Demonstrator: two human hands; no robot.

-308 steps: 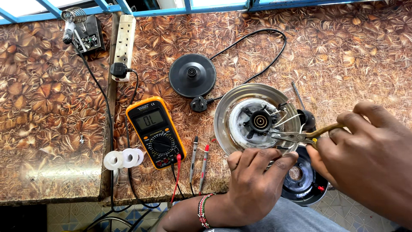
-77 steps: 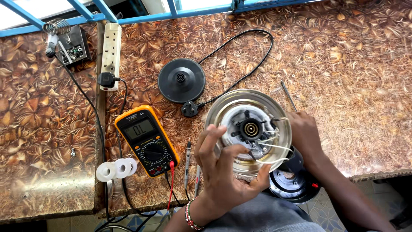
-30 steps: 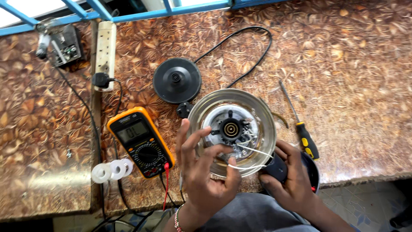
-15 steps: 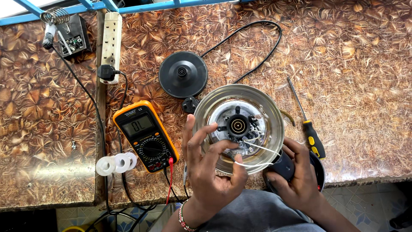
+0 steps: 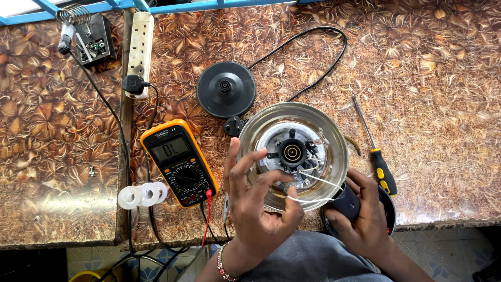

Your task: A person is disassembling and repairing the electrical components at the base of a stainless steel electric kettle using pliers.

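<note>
An upturned steel kettle body [image 5: 334,136] lies at the table's front edge, its underside showing a black round connector [image 5: 291,153] and loose white wires [image 5: 313,189]. My left hand [image 5: 258,201] rests on the kettle's near left rim, fingers spread over the base plate and thumb by the wires. My right hand [image 5: 360,219] grips the kettle's black handle [image 5: 345,202] at the lower right, below the table edge.
A black and yellow screwdriver [image 5: 377,151] lies right of the kettle. A yellow multimeter [image 5: 177,162] with red and black leads sits to the left, beside white tape rolls [image 5: 141,194]. Behind are a black round kettle base [image 5: 225,89] with cord, a white power strip [image 5: 138,47] and a soldering stand [image 5: 86,39].
The pliers my right hand held earlier are gone; the screwdriver now lies on the table. My right hand has moved down onto the kettle handle. My left hand stays on the kettle's rim.
</note>
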